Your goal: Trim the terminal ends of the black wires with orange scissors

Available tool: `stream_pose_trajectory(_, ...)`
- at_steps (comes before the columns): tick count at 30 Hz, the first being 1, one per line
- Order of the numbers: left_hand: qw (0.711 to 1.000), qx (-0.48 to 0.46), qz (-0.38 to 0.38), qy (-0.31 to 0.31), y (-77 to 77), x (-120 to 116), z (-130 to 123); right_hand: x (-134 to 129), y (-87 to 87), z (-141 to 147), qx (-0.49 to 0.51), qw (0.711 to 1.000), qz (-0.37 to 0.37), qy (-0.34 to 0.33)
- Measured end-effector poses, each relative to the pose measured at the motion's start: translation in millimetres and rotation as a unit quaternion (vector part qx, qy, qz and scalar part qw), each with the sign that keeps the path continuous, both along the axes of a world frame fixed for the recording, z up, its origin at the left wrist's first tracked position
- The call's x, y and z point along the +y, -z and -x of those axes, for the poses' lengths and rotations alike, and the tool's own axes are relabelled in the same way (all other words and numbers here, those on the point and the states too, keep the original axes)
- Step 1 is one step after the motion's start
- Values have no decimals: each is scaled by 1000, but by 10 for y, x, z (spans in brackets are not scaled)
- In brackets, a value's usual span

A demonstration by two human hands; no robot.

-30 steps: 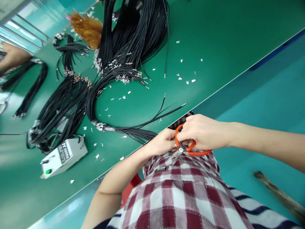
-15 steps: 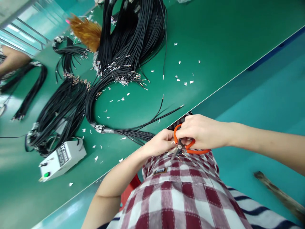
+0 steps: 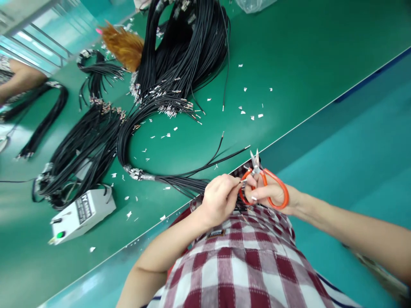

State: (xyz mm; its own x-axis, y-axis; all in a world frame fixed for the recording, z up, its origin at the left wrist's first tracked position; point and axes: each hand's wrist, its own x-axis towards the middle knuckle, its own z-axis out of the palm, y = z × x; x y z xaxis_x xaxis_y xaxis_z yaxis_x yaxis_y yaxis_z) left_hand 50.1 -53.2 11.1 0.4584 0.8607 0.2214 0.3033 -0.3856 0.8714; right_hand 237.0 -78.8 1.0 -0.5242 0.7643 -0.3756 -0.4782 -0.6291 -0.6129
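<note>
My right hand (image 3: 272, 197) holds a pair of orange-handled scissors (image 3: 256, 164), whose short blades stand a little apart and point away from me. Closed in a pinch, my left hand (image 3: 220, 200) grips a thin cable end (image 3: 242, 181) beside the right-hand fingers. From the table a bundle of black cables (image 3: 180, 179) runs toward my lap, partly hidden behind the left hand. Loose cable ends lie on my checked apron (image 3: 237, 256), under both hands. A small white piece (image 3: 254, 198) shows at the right-hand fingers.
Large heaps of black cables (image 3: 199, 47) lie on the green table (image 3: 305, 47), among white scraps. A white box with a green button (image 3: 85, 214) stands at left, near a brown feather duster (image 3: 123, 45). Another person's arm (image 3: 24, 79) reaches in at far left.
The right hand has turned the scissors, so their blades now point away instead of toward me. My left hand has risen slightly and now pinches a cable end.
</note>
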Motion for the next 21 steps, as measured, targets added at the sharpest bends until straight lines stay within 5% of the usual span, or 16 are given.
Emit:
stream_pose_trajectory(3,998,-24,-36,-48,42,49,-78,-60,-71,-134,-30,995,-94,12)
stream_pose_trajectory(5,996,-66,30,-47,34,91,-117,-48,-59,-298,-178,964,-191,43)
stream_pose_trajectory(8,979,-116,165,-29,4,127,-141,-4,32,-472,-479,833,-274,50)
stream_pose_trajectory(10,967,-134,218,-16,-7,131,-140,11,76,-469,-547,777,-307,53)
stream_pose_trajectory(16,935,-164,313,-22,-21,109,-170,26,-83,-154,-404,850,-287,178)
stream_pose_trajectory(21,931,-158,327,-34,-56,101,-213,53,-178,-13,-368,849,-302,231)
